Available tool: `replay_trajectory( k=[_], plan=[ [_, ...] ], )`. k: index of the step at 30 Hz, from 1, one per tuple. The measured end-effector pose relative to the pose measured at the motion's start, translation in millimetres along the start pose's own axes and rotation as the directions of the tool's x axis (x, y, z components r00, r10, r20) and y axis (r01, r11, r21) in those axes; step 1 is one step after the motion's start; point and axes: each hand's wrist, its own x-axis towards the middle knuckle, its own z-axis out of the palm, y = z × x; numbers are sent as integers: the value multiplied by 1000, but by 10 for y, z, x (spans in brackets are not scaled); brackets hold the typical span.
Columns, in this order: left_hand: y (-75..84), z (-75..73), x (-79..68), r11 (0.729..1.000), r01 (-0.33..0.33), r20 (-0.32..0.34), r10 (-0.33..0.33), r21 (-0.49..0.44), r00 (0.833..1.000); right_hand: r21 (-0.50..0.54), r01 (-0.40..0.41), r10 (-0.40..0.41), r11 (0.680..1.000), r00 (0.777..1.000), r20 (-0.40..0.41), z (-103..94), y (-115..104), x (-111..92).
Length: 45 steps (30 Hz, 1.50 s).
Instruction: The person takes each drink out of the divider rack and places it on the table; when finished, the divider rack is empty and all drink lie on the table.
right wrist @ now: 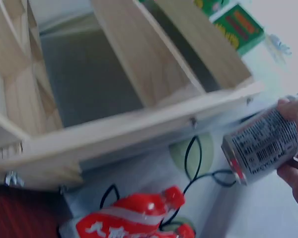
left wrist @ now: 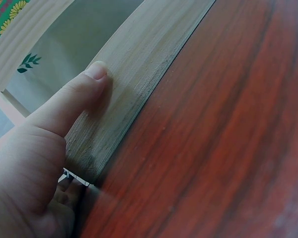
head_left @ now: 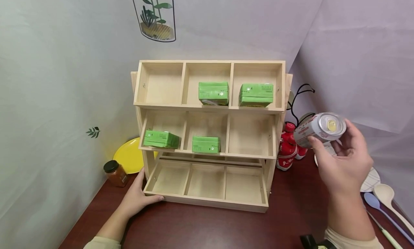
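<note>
A three-tier wooden display rack with divided compartments stands on the table. My left hand holds the lower left corner of its bottom tray; in the left wrist view the thumb lies on the front board and the other fingers are partly hidden round the side. My right hand grips a silver drink can, tilted and raised in the air to the right of the rack. In the right wrist view the can shows printed text and a barcode. Green cartons sit in the top and middle tiers.
Red bottles stand right of the rack. A yellow plate and a dark-lidded jar are at the left. Spoons and a white patterned plate lie at the far right. Fabric walls surround the table.
</note>
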Motion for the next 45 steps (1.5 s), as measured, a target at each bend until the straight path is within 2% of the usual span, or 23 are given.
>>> replay_trajectory(
  k=[4,9,13,15,17,19,24,30,32,35,41,45],
  plan=[
    [-16,0,-1,1000,-1,-2,1,6,1000,-209,-88,81,974,996,-42,-58,118,45],
    [-21,-1,1,1000,-4,-3,4,8,1000,-273,-210,193,939,977,-86,-165,295,123],
    [-22,2,3,1000,-4,0,4,2,1000,-285,-271,254,919,962,-97,-261,524,174],
    [-25,5,2,1000,-3,1,3,-1,1000,-309,-310,295,899,951,-95,-297,651,174],
    [-26,7,1,1000,-4,2,4,0,1000,-354,-349,343,868,936,-84,-328,779,156],
    [-27,8,-3,1000,-4,2,4,-2,1000,-416,-387,396,823,916,-68,-358,907,119],
    [-11,5,-7,1000,0,-1,0,0,1000,-519,-438,497,734,867,-29,-419,1208,25],
    [-17,2,8,1000,1,0,-1,12,1000,-540,-522,607,660,795,-26,-461,1348,5],
    [-17,0,10,1000,-1,-1,1,15,1000,-551,-532,628,643,778,-19,-472,1381,-8],
    [-11,-1,10,1000,0,-2,0,18,1000,-584,-504,633,636,774,22,-487,1447,-40],
    [-6,1,2,1000,4,-1,-3,22,1000,-666,-350,574,659,806,144,-529,1580,-119],
    [-5,-1,4,1000,2,-3,-2,20,1000,-669,-299,546,681,815,192,-546,1625,-139]
  ],
)
